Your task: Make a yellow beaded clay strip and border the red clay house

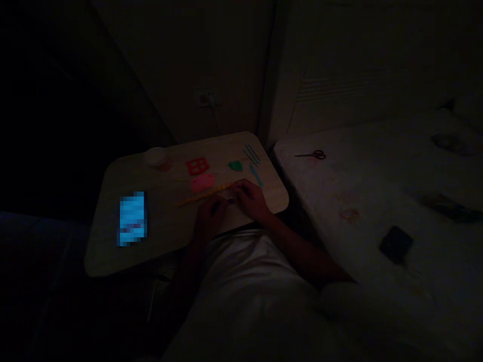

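In dim light, a long yellow-orange twisted strip (206, 194) lies slantwise on the small wooden table (166, 241). My right hand (252, 198) is closed, its fingertips pinched at the strip's right end. My left hand (211, 213) is just below the strip, fingers bent and drawn together. By its fingertips is a small dark bluish thing (231, 201), too dim to name. Beyond the strip lie a pink flat piece (203, 182), a red mould-like frame (197, 166) and a green piece (235, 166).
Several thin blue-green sticks (252, 155) and a blue plastic knife-like tool (256, 175) lie at the table's right. A tub (156, 158) stands far left, a lit blurred screen (132, 219) nearer. Scissors (311, 155) and a dark square object (396, 245) rest on the pale surface at right.
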Tool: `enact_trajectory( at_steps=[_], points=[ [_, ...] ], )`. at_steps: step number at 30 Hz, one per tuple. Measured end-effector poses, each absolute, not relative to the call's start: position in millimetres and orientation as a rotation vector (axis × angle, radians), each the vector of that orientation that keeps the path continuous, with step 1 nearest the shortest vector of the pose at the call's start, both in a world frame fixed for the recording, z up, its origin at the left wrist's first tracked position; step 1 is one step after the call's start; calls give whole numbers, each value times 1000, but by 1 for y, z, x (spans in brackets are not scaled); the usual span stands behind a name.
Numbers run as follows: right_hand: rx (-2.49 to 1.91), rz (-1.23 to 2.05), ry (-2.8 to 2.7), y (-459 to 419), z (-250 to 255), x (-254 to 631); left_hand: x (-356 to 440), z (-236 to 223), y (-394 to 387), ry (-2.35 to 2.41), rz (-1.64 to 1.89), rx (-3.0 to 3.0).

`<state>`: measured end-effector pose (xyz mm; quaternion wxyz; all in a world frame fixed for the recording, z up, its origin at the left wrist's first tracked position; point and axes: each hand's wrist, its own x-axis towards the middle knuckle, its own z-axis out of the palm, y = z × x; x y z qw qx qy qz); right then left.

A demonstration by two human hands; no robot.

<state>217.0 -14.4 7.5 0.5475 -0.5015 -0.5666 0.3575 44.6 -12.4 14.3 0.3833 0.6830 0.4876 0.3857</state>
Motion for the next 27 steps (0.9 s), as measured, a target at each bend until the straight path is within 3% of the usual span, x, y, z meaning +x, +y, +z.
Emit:
enact_trajectory(
  at_steps=[12, 20, 27],
  points=[
    [-1157, 982, -1295, -14, 3, 215, 44, 13, -12, 1222, 983, 1759],
    [-1222, 799, -1409, -15, 12, 218, 44, 19, -14, 1223, 969, 1735],
    [-1175, 891, -1347, -12, 5, 217, 44, 15, -12, 1233, 985, 1727]
  ],
)
